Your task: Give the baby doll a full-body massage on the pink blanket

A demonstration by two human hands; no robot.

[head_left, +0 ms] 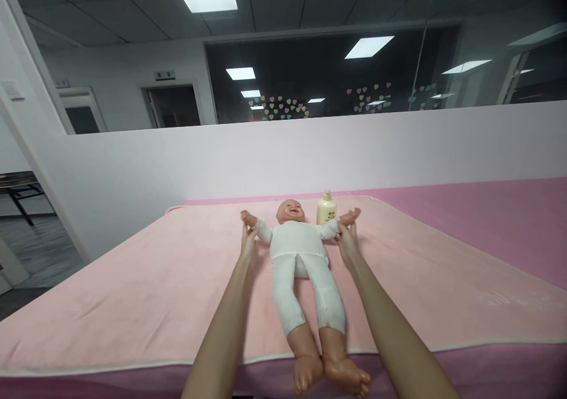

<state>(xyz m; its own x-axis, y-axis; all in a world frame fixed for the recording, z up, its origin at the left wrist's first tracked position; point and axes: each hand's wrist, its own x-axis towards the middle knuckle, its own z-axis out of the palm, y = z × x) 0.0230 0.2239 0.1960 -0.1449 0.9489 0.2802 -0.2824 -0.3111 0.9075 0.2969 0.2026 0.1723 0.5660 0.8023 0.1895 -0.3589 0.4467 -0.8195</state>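
Observation:
A baby doll [301,257] in a white suit lies on its back on a pale pink towel [155,281], head away from me, feet over the near edge. Its arms are spread sideways. My left hand [248,242] is closed round the doll's wrist on the left side. My right hand [348,239] grips the doll's other wrist on the right side. A small cream bottle [326,208] stands upright just beyond the doll's shoulder, close to my right hand.
The towel covers a table with a darker pink cover [509,222] showing at the right and along the front. A low white partition wall [310,151] runs behind the table. A doorway and dark floor lie at the far left.

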